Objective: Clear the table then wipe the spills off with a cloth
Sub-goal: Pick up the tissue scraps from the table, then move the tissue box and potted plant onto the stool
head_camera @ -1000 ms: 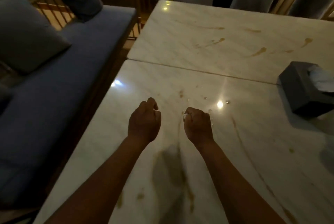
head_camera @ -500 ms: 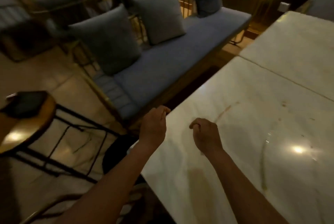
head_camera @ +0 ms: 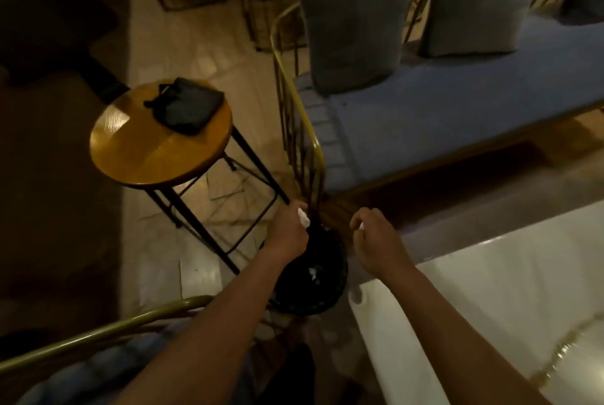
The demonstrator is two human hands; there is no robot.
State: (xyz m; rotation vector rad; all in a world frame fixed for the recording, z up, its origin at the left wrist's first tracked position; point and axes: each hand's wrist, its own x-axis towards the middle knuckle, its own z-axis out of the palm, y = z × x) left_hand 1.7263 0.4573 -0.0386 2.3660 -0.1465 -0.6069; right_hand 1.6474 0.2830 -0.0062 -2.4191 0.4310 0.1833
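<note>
Our fingers (head_camera: 302, 212) on the left hand (head_camera: 287, 234) are curled and pinch a small white scrap (head_camera: 304, 217) just above the dark round bin (head_camera: 313, 274) on the floor, and the fingers of our right hand (head_camera: 376, 241) are curled round another white bit (head_camera: 361, 225) that barely shows, held over the gap between bin and desk (head_camera: 490, 290). Inside the bin we see a pale scrap (head_camera: 313, 273). The white marble desk lies to the lower right, with a brownish spill (head_camera: 565, 352) streaked along its near part. To the left stands a round wooden stool (head_camera: 157, 146) carrying a black pouch (head_camera: 186, 107). Beyond it runs a blue bench (head_camera: 441, 117) with two grey cushions (head_camera: 353, 15).
</note>
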